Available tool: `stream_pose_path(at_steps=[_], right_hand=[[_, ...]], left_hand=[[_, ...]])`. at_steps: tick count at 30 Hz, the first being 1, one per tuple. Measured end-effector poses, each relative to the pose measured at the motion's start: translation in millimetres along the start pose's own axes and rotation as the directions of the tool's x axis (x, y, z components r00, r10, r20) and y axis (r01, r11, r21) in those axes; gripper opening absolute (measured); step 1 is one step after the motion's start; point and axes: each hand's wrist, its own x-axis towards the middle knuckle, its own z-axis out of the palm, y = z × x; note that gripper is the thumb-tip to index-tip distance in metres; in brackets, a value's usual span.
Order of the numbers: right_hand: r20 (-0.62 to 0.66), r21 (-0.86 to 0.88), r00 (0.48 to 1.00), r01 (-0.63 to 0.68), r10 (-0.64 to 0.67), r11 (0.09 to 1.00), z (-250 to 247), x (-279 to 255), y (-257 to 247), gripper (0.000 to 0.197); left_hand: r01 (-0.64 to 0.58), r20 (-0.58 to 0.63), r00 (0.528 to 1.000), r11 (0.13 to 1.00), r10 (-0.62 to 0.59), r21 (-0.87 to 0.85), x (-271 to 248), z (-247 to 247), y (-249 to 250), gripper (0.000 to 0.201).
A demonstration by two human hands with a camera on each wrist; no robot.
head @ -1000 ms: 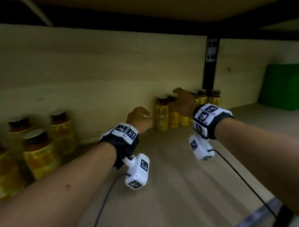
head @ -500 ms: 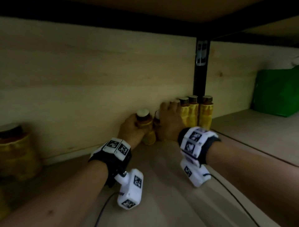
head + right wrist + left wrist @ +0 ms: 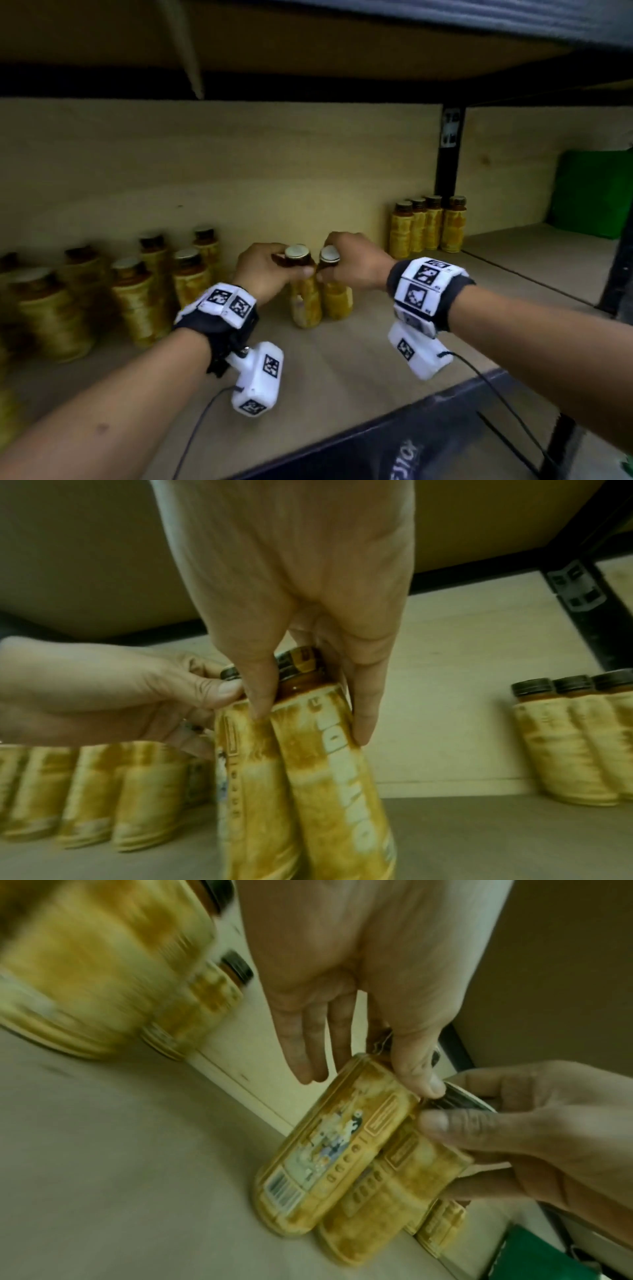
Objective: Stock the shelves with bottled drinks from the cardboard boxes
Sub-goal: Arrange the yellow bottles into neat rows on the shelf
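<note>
Left hand [image 3: 265,270] had its grip pinched round the neck of the left bottle [image 3: 306,301], just under the cap; right hand [image 3: 356,265] was clamped the same way on the right bottle [image 3: 337,296]. Thumbs nearly met between the two caps. Both bottles stood side by side, touching, bases seemingly on the shelf board [image 3: 342,356], slightly tilted.

Change: half a second earlier both hands were at the row of bottles by the black upright post [image 3: 448,164]. By this moment the pair had come well left of the post and forward of the back panel [image 3: 239,164]. Reads as relocating two bottles toward the bigger left cluster, so probably consolidating stock, not adding new. No cardboard box was in view.

Around: four bottles [image 3: 428,224] remained just left of the post, against the back panel. The left group of bottles [image 3: 150,284] stood far left of the post, several deep, blurred. A green object [image 3: 596,192] sat right of the post in the next bay, unclear what.

In the way: open board between the held pair and the left group. My guess at the risk: knocking the nearest left-group bottle when sliding in.
</note>
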Motion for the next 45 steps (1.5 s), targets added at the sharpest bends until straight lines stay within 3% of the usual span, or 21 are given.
stream_pose_path(at_steps=[5, 13, 15, 17, 29, 31, 35, 36, 40, 43, 45], right_hand=[[0.037, 0.161, 0.998, 0.041, -0.047, 0.986, 28, -13, -82, 0.038], [0.083, 0.269, 0.982, 0.140, -0.168, 0.953, 76, -15, -179, 0.045], [0.096, 0.263, 0.977, 0.158, -0.189, 0.952, 80, -17, -191, 0.046], [0.113, 0.272, 0.976, 0.148, -0.185, 0.951, 80, -18, -195, 0.043], [0.143, 0.336, 0.983, 0.064, -0.118, 0.940, 62, -46, -184, 0.042], [0.143, 0.342, 0.983, 0.062, -0.117, 0.938, 60, -49, -181, 0.041], [0.124, 0.345, 0.980, 0.105, -0.157, 0.933, 59, -56, -175, 0.034], [0.116, 0.355, 0.978, 0.123, -0.174, 0.927, 59, -59, -173, 0.031], [-0.044, 0.478, 0.991, 0.134, -0.129, 0.868, 55, -55, -167, 0.053], [-0.144, 0.446, 0.985, 0.147, -0.091, 0.883, 54, -24, -159, 0.052], [-0.116, 0.360, 0.989, 0.133, -0.097, 0.924, 58, 1, -156, 0.054]], left_hand=[[0.070, -0.209, 0.974, 0.993, -0.088, -0.093, -59, -67, -23, 0.030], [0.165, -0.284, 0.940, 0.980, -0.191, -0.113, -124, -165, -60, 0.052], [0.168, -0.252, 0.949, 0.979, -0.191, -0.112, -137, -177, -59, 0.041], [0.180, -0.227, 0.954, 0.979, -0.197, -0.092, -145, -185, -55, 0.032], [0.304, -0.258, 0.918, 0.952, -0.302, -0.032, -159, -199, -48, 0.037], [0.306, -0.259, 0.915, 0.951, -0.308, -0.048, -163, -197, -50, 0.050], [0.309, -0.288, 0.903, 0.948, -0.318, -0.078, -167, -194, -55, 0.097], [0.312, -0.290, 0.900, 0.946, -0.325, -0.092, -168, -194, -55, 0.099], [0.279, -0.295, 0.904, 0.950, -0.309, -0.140, -170, -191, -58, 0.057], [0.257, -0.313, 0.901, 0.951, -0.300, -0.173, -170, -186, -62, 0.066], [0.254, -0.315, 0.899, 0.949, -0.302, -0.187, -170, -185, -62, 0.068]])
